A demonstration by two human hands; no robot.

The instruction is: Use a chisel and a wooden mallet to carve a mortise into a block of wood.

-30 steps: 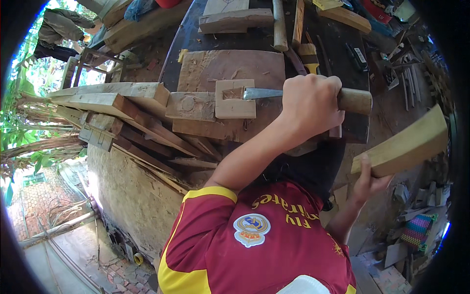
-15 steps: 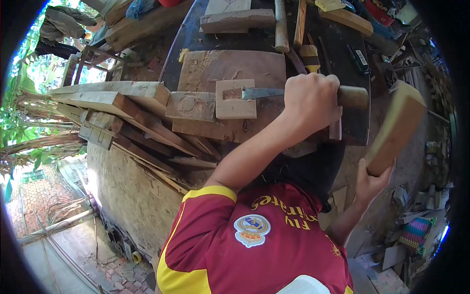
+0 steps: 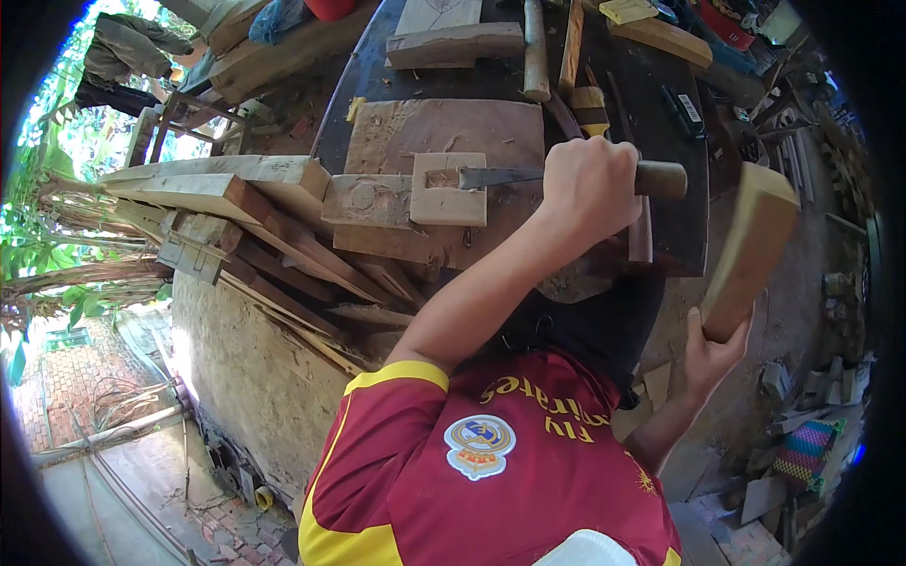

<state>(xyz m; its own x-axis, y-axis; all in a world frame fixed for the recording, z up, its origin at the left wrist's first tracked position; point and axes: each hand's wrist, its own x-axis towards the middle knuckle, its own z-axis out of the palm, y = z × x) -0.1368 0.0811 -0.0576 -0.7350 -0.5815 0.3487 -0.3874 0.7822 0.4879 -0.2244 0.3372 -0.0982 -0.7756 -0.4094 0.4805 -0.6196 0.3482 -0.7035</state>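
Observation:
My left hand (image 3: 593, 184) is closed round the handle of a chisel (image 3: 505, 176), whose butt end sticks out to the right of the fist. The chisel's flat metal blade points left, its tip at the rectangular recess in a small pale wood block (image 3: 449, 209). That block sits against a longer wood piece (image 3: 368, 201) on its left, over a broad wooden board (image 3: 387, 141). Off to the right, my right hand (image 3: 717, 351) grips the lower end of a thick wooden mallet (image 3: 750, 255), raised and tilted, apart from the chisel.
Long timbers (image 3: 222, 196) are stacked to the left of the board. On the dark table (image 3: 651, 123) lie a paintbrush (image 3: 591, 108), a round wooden stick (image 3: 535, 57), a black marker-like object (image 3: 684, 113) and wood offcuts (image 3: 453, 45). A woven multicoloured item (image 3: 807, 453) lies at the lower right.
The mallet has come a little left, closer to the chisel's butt end. My left hand and the chisel handle have shifted slightly left, with the blade tip still at the recess.

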